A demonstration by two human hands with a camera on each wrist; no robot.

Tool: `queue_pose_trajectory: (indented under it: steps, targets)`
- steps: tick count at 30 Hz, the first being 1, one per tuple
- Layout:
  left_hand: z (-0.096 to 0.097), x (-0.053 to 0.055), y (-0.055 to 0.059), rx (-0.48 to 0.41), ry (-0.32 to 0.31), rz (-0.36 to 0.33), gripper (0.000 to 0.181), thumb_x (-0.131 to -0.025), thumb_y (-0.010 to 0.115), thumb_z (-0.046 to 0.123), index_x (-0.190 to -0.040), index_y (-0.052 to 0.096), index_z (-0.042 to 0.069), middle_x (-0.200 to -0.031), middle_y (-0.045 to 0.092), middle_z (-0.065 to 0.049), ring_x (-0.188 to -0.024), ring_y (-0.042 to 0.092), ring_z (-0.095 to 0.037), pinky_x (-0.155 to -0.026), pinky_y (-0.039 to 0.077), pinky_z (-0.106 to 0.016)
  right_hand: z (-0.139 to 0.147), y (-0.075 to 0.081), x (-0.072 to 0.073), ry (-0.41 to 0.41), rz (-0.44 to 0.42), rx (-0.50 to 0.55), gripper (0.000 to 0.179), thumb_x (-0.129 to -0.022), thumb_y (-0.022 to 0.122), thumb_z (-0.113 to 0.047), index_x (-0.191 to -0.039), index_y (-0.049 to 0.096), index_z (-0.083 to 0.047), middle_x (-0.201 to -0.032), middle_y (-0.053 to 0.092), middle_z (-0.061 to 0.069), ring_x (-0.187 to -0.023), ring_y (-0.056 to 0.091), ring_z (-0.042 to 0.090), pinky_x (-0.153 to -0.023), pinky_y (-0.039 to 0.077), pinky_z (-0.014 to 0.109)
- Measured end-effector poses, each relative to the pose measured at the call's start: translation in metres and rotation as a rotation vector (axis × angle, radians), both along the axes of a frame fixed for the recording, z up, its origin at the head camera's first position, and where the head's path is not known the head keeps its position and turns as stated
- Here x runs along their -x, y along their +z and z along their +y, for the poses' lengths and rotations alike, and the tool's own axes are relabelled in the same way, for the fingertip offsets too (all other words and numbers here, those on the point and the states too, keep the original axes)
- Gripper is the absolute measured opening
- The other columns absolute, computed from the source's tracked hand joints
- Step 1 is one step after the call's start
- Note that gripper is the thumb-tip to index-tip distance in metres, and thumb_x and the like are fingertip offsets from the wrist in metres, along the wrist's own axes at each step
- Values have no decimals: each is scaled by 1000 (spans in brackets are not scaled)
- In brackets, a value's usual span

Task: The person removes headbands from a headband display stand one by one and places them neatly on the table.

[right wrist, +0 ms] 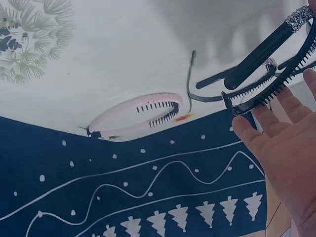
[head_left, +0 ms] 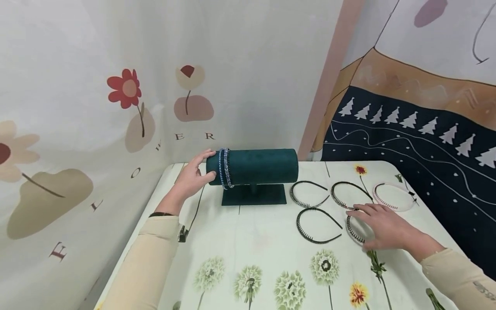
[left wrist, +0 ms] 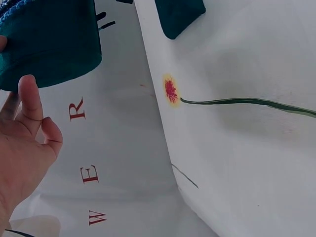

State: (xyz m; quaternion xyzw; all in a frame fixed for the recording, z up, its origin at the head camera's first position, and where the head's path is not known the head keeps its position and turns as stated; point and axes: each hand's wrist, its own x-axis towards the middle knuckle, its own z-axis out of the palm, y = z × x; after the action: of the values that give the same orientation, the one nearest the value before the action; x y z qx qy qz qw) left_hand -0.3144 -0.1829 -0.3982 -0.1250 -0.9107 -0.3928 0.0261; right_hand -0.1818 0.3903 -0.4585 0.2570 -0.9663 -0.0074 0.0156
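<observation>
In the head view my left hand (head_left: 192, 175) grips the left end of a dark green velvet cylinder stand (head_left: 263, 165). Two headbands sit round that end: a blue braided one (head_left: 221, 168) and a sparkly silver one (head_left: 227, 168) with teeth. In the left wrist view, fingers (left wrist: 30, 101) touch the underside of the cylinder's end. My right hand (head_left: 387, 228) holds a black toothed headband (head_left: 353, 232) with a glittery section, at the table's right. The right wrist view shows my fingers (right wrist: 266, 121) behind its toothed arm; the thumb is unclear there.
Nearby lie other toothed headbands: a glittery dark one (head_left: 300, 201), a black one (head_left: 304, 230), another dark one (head_left: 339, 200) and a pink one (head_left: 389, 204). The flower-print tablecloth (head_left: 252, 241) meets a printed curtain (head_left: 252, 86) behind the stand.
</observation>
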Motion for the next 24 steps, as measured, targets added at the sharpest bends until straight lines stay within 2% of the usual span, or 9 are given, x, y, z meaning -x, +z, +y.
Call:
queue_pose_trajectory:
  steps: [6,13,21,24]
  targets:
    - [0,-1,-1,-2,0,-3,70,-102,64,29,-166,38,35,-180,23,2,-148,45,-39,-128,37,-60,0,-5,0,0,-13,9,102,-63,99,-48,-152,59,-16,-152,58,20,-133,58,51,-105,45,78]
    - [-1,-1,-2,-1,-1,-10,69,-102,64,29,-166,37,37,-180,22,4,-152,42,-38,-128,37,-61,3,-10,4,7,-12,5,103,-64,98,-49,-154,57,-18,-154,57,19,-136,56,50,-106,45,77]
    - [0,0,-2,10,4,-4,70,-101,64,30,-166,38,37,-180,23,5,-130,52,-36,-126,41,-60,4,-15,7,18,-16,8,102,-65,98,-48,-153,57,-18,-154,57,19,-137,56,51,-106,48,75]
    - [0,0,-2,7,2,-3,70,-101,65,30,-166,38,37,-180,23,5,-132,51,-36,-126,41,-61,4,-15,6,29,-15,19,103,-64,98,-48,-153,57,-16,-153,57,21,-135,57,51,-105,49,72]
